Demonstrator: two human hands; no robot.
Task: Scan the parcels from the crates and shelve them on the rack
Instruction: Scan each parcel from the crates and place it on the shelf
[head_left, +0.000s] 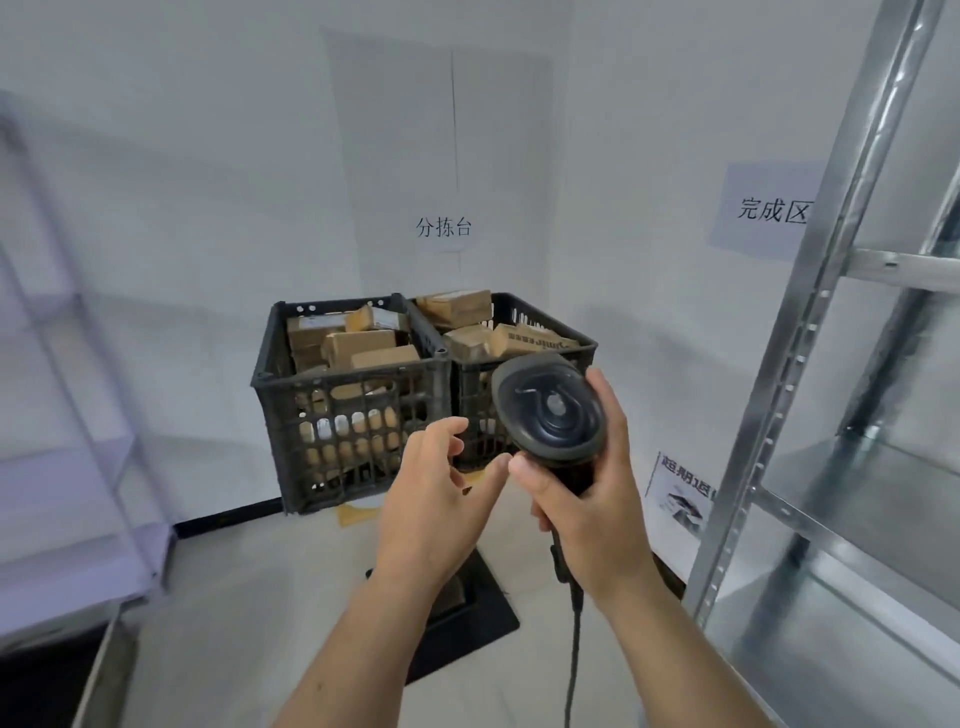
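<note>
Before two parcel-filled crates (363, 395), right hand (587, 499) gripping scanner (550, 415) upright, head tilted away, left hand (431, 499) loosely spread, holding nothing

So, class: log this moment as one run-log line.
right hand: grips scanner | left hand: open, empty | crates: full of parcels | rack: bare

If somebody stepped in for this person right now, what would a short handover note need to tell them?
Right hand grips the corded scanner. Left hand is open, holds nothing and hovers beside the scanner.
Two black crates stand side by side against the wall, both full of brown parcels.
The metal rack is at the right; its visible shelves hold no parcels.
Done: scanner in hand.
Left: pick, scan and shelve the parcels.
</note>
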